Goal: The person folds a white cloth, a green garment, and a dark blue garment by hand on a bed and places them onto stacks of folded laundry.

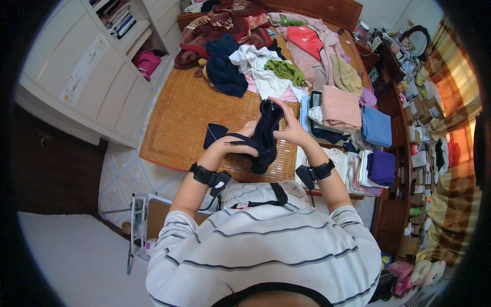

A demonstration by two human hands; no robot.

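Note:
Above the near part of a bed covered with a woven mat (pixel 174 120), a dark navy garment (pixel 265 135) is bunched into a narrow folded shape, with a thin cord or strap trailing to the left. My left hand (pixel 244 143) is closed on its left side, partly covered by the fabric. On the opposite side, my right hand (pixel 290 128) grips the upper edge between thumb and fingers. A small dark folded piece of cloth (pixel 215 134) lies on the mat beside my left wrist; whether it joins the held garment is hidden.
Folded peach (pixel 341 107), blue (pixel 377 126) and purple (pixel 382 166) clothes are stacked at the right. Loose white (pixel 250 57), green (pixel 286 71) and navy (pixel 224 66) garments lie farther back, near a maroon blanket (pixel 217 28). A wardrobe (pixel 76 66) stands left; a cluttered desk (pixel 391 110), right.

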